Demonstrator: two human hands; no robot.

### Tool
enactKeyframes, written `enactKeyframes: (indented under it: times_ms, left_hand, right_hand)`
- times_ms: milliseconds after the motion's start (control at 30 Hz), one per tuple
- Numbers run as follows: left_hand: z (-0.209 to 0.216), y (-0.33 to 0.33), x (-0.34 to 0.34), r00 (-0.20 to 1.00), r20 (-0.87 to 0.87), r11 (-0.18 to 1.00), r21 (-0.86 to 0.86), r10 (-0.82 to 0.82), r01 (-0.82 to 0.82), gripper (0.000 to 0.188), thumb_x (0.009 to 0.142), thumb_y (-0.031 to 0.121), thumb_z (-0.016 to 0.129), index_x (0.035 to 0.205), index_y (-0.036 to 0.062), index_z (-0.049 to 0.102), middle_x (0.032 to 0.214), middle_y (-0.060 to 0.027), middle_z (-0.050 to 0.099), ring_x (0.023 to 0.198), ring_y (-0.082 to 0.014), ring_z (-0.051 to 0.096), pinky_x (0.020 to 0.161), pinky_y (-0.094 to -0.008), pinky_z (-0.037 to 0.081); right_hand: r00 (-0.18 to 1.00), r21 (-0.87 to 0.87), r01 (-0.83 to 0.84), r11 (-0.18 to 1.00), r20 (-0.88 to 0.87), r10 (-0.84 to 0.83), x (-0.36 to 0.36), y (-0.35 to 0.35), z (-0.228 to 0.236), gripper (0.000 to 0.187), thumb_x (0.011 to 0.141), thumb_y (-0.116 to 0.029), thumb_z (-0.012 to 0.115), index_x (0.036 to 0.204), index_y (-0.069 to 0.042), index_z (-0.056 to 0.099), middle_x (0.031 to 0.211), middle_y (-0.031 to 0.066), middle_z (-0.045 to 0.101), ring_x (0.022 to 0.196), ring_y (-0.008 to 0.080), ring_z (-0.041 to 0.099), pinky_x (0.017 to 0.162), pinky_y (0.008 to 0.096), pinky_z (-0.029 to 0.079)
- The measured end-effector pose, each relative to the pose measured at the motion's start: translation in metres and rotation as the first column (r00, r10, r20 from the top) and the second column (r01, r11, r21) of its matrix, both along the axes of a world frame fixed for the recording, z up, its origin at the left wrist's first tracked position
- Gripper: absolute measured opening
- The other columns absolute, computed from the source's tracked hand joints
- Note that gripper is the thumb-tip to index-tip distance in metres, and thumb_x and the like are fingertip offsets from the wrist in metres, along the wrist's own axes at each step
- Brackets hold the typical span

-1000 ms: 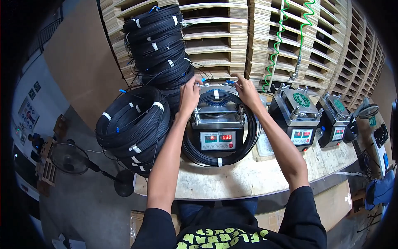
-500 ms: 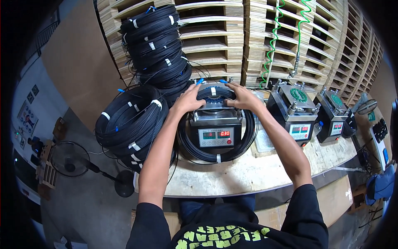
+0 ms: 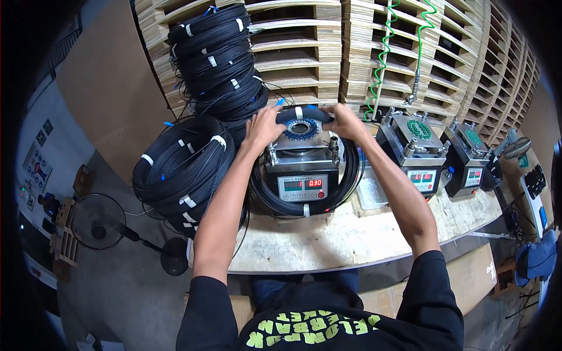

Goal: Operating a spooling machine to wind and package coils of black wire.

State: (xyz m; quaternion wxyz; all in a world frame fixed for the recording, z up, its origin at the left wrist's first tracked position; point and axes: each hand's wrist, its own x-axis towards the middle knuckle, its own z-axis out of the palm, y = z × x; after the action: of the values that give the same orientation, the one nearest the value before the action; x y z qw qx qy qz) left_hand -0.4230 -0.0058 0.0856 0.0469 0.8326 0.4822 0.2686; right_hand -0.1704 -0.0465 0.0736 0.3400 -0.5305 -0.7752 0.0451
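Observation:
A coil of black cable (image 3: 352, 175), tied with white tape, lies around a metal polishing-type machine (image 3: 301, 166) with a lit red and green display. My left hand (image 3: 264, 125) is closed on the coil's far left part, near a blue connector tip (image 3: 280, 102). On the far right part, my right hand (image 3: 348, 124) also grips the coil, fingers over its outer side. Between my hands, a round disc ringed with blue connectors (image 3: 302, 137) sits on top of the machine. Some of my fingertips are hidden behind the cable.
Taped black cable coils (image 3: 181, 169) stand stacked at the left, with a taller stack (image 3: 216, 64) behind. Two similar machines (image 3: 418, 140) with green-ringed tops stand to the right. A clear tray (image 3: 372, 193) lies on the wooden table (image 3: 328, 245). Pallets (image 3: 287, 35) rise behind; a fan (image 3: 98, 221) stands left.
Both hands have moved the coil away from me, its near edge now closer to the machine's front. The blue-ringed disc has come into fuller view. The display's left reading has changed.

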Motion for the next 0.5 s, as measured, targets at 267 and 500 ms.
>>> enactKeyframes:
  times_ms: [267, 500]
  left_hand:
    - [0.033, -0.072, -0.008, 0.996, 0.083, 0.998, 0.061, -0.019, 0.014, 0.035, 0.077, 0.021, 0.074, 0.11, 0.009, 0.075, 0.095, -0.0238, 0.072, 0.089, -0.0409, 0.071, 0.082, -0.0463, 0.057]
    - [-0.016, -0.116, -0.024, 0.913, 0.261, 0.942, -0.032, -0.314, 0.334, 0.038, 0.073, 0.012, 0.072, 0.104, -0.0093, 0.063, 0.09, -0.0306, 0.068, 0.092, -0.0438, 0.069, 0.079, -0.0418, 0.053]
  right_hand:
    - [0.997, -0.003, -0.007, 1.0, -0.071, 0.007, -0.018, -0.072, 0.043, 0.055, 0.065, 0.0, 0.078, 0.117, 0.012, 0.065, 0.1, 0.0281, 0.071, 0.089, 0.0272, 0.073, 0.083, 0.036, 0.056]
    - [0.984, -0.228, -0.056, 0.972, -0.18, 0.015, -0.015, -0.141, 0.013, 0.05, 0.064, 0.002, 0.074, 0.112, 0.012, 0.065, 0.096, 0.0165, 0.073, 0.086, 0.0171, 0.068, 0.082, 0.0302, 0.054]
